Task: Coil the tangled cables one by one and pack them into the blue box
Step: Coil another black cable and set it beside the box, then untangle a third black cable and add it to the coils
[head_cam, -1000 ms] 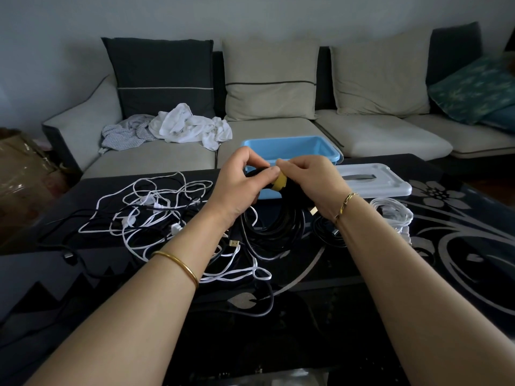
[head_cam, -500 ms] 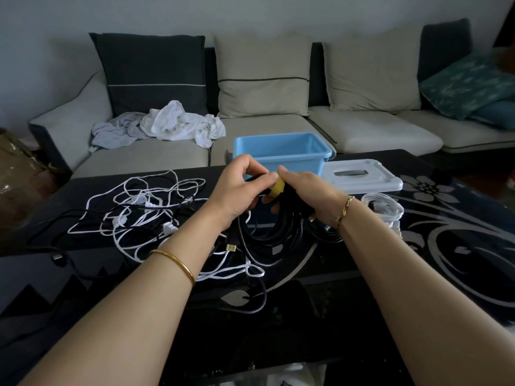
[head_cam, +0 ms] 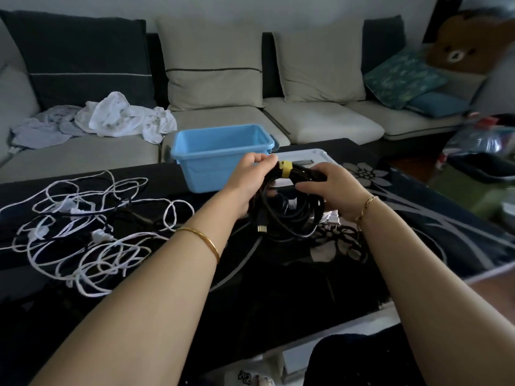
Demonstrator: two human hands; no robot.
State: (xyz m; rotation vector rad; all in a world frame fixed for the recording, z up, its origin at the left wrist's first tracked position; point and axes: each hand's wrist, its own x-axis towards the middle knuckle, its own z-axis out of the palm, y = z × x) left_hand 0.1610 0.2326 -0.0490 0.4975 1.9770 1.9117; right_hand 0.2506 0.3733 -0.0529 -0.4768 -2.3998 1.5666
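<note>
A coiled black cable [head_cam: 292, 215] bound by a yellow strap [head_cam: 285, 169] hangs above the dark glass table [head_cam: 278, 288]. My left hand [head_cam: 248, 179] grips the coil just left of the strap. My right hand [head_cam: 331, 188] holds the coil's right side with curled fingers. The open blue box [head_cam: 220, 157] stands just behind my hands at the table's far edge. A tangle of white cables [head_cam: 83, 229], mixed with some black ones, lies on the table to the left. A coiled white cable [head_cam: 331, 217] peeks out under my right wrist.
The box's white lid [head_cam: 303, 158] lies right of the box. A sofa [head_cam: 320, 121] with cushions and crumpled clothes [head_cam: 119, 118] runs behind the table. Bags and clutter [head_cam: 482, 151] sit at the right.
The black coil, strap fastened, has lifted off the table and both hands now hold it by its sides. The view has shifted to the right.
</note>
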